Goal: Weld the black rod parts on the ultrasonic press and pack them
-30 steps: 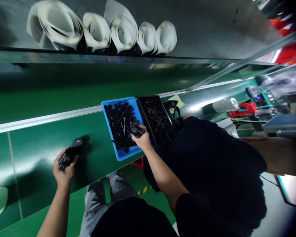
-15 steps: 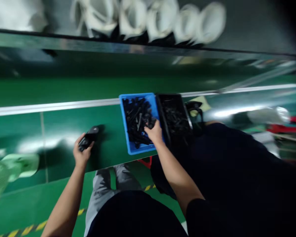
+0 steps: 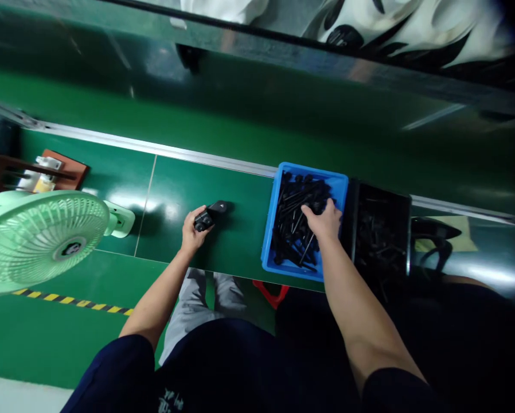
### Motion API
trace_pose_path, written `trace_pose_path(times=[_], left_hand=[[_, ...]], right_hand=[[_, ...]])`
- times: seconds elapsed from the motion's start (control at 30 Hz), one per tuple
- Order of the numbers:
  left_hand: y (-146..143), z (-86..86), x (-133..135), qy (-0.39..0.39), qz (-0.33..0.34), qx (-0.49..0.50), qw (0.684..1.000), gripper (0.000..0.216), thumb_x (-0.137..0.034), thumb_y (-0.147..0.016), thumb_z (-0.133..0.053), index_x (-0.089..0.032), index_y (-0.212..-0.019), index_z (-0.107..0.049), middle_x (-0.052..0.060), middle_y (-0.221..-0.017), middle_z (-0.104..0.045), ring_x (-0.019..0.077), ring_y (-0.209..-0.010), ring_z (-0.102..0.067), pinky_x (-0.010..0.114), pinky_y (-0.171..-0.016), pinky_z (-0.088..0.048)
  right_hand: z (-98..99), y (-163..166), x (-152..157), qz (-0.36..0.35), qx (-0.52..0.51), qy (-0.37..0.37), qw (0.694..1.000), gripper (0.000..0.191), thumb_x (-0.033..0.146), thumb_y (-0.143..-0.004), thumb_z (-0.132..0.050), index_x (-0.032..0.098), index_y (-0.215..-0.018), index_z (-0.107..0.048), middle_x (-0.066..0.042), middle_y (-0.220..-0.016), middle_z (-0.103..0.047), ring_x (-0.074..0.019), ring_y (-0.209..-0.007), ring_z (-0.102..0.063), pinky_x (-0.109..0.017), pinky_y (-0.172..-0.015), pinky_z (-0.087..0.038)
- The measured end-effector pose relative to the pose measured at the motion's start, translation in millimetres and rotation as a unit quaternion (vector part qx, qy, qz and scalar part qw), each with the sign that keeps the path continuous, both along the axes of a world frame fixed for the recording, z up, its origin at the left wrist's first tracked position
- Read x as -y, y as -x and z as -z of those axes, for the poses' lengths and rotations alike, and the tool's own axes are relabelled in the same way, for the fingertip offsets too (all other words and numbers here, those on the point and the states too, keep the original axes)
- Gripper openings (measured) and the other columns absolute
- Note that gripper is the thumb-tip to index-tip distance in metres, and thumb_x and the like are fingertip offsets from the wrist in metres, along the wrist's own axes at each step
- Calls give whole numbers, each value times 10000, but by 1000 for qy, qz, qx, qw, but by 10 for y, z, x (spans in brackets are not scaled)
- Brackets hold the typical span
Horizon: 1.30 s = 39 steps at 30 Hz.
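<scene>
The left hand (image 3: 192, 230) is closed around a small black part (image 3: 211, 213). The fingers wrap its near end while the far end sticks out past them, up and to the right. The part lies low over the green worktop (image 3: 240, 246), near its front edge, and whether it touches the surface cannot be told.

To the right, well apart from it, the right hand (image 3: 324, 221) reaches into a blue tray (image 3: 311, 170) that stands on the same worktop. The tray holds a heap of long black pieces (image 3: 292, 229). The hand rests on top of the heap toward the far right corner of the tray, fingers bent down among the pieces. Whether they grip one cannot be told, since the fingertips are hidden.

A black tray (image 3: 356, 206) stands against the right side of the blue one and touches it. It holds more dark pieces, too dim to make out. Further right lie a black looped object (image 3: 433, 241) and a yellow sheet (image 3: 461, 232).

A metal rail (image 3: 197, 156) runs along the back of the worktop, with a darker green surface behind it. A pale green fan (image 3: 38, 241) stands at the left, its grille facing the camera. Beyond it is a brown board (image 3: 70, 166) with small bottles. White rolls (image 3: 412, 28) lie on a shelf at the top. Below the worktop edge a red object (image 3: 271, 293) shows, and striped yellow and black tape (image 3: 68, 299) crosses the green floor.
</scene>
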<state>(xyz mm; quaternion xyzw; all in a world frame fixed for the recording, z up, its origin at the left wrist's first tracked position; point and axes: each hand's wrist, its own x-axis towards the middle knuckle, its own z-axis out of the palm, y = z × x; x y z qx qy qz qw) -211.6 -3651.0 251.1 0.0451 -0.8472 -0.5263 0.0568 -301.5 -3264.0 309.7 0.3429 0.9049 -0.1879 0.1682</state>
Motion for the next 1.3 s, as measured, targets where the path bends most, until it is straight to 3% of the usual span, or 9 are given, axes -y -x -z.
trace_pose_path(times=[0.17,0.33,0.53,0.77,0.87,1.17,1.3], left_hand=[[7,-6,-9,1,0,-15,1000,561,-365,-800,-753,-221,-1305,-557,112,-1309,-629,251,-1200,-604,469,-1058,-464],[9,-10,-36,4,-9,-28,1000,546,-373,-785,-767,-219,-1271,-574,111,-1280,-646,254,-1199,-598,479,-1053,-456],[17,-1,-67,16,-10,-31,999,528,-351,-786,-759,-213,-1260,-573,110,-1263,-654,252,-1190,-599,472,-1054,-443],[-48,232,110,84,33,-34,995,530,-324,-820,-666,-174,-1314,-549,172,-1373,-565,308,-1317,-496,522,-1106,-387],[-78,268,178,87,44,-18,995,518,-287,-812,-653,-173,-1308,-555,167,-1311,-606,309,-1272,-539,515,-1080,-421],[-196,-148,100,70,-104,14,992,491,-239,-729,-767,-202,-1198,-627,95,-1157,-707,266,-1072,-663,442,-962,-522],[-218,-197,61,49,-129,28,990,486,-215,-703,-787,-219,-1167,-644,79,-1145,-718,271,-1061,-671,449,-949,-532]], right_hand=[[12,281,118,-42,70,-5,997,1120,763,-666,-683,278,-1556,-207,-196,-1572,-187,-503,-1404,-237,-616,-1101,-305],[43,363,210,-27,89,-15,995,1117,639,-615,-793,273,-1521,-252,-208,-1533,-208,-484,-1369,-301,-572,-1079,-355],[89,252,240,-86,76,-16,993,980,459,-645,-791,281,-1478,-306,-182,-1487,-244,-464,-1330,-363,-513,-1066,-385],[193,51,311,-116,52,15,992,979,413,-599,-765,302,-1458,-307,-142,-1518,-164,-481,-1354,-292,-553,-1085,-344],[221,24,319,-112,46,17,993,964,413,-600,-753,310,-1445,-302,-133,-1527,-145,-468,-1357,-293,-544,-1086,-346],[274,41,308,-128,47,-6,991,917,413,-623,-741,246,-1413,-305,-182,-1519,-180,-424,-1399,-271,-499,-1141,-271],[268,47,336,-134,49,-14,990,903,408,-631,-731,228,-1405,-302,-185,-1520,-197,-401,-1421,-252,-476,-1163,-224]])
